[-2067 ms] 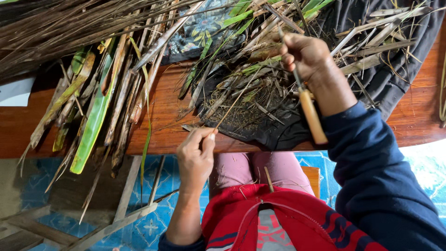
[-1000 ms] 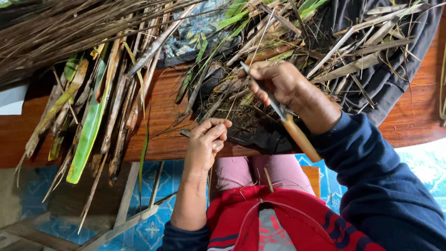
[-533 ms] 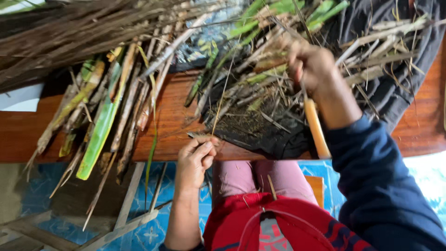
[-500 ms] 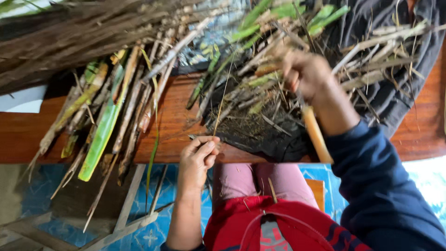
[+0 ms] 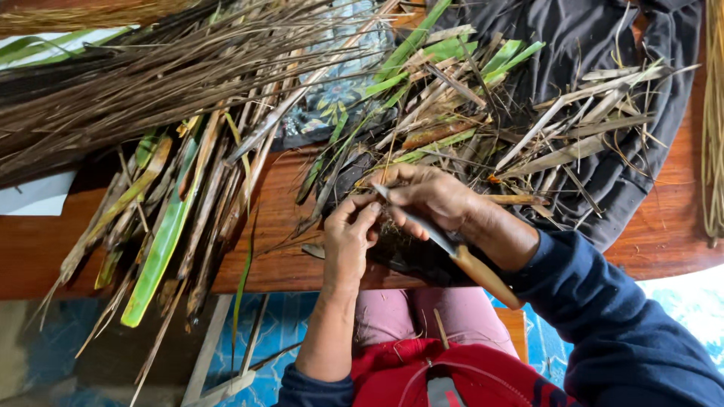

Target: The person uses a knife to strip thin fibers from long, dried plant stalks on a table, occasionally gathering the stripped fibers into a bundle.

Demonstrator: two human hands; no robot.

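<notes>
My right hand (image 5: pixel 437 200) grips a knife (image 5: pixel 452 252) with a pale wooden handle; its thin blade points up and left toward my left fingertips. My left hand (image 5: pixel 351 241) pinches a thin dry leaf strip against the blade tip, just over the front edge of the wooden table (image 5: pixel 271 249). Both hands meet above a dark cloth (image 5: pixel 603 128) covered with cut leaf scraps. The strip itself is mostly hidden between my fingers.
A pile of long green and brown palm-like leaves (image 5: pixel 166 218) lies on the left, overhanging the table edge. A bundle of thin dark ribs (image 5: pixel 136 75) spreads across the upper left. Dry stalks (image 5: pixel 713 136) lie at the far right. Blue patterned floor (image 5: pixel 264 354) shows below.
My right hand came down and left from over the scrap pile with the knife. It now meets my left hand, whose fingers have lifted to the blade tip.
</notes>
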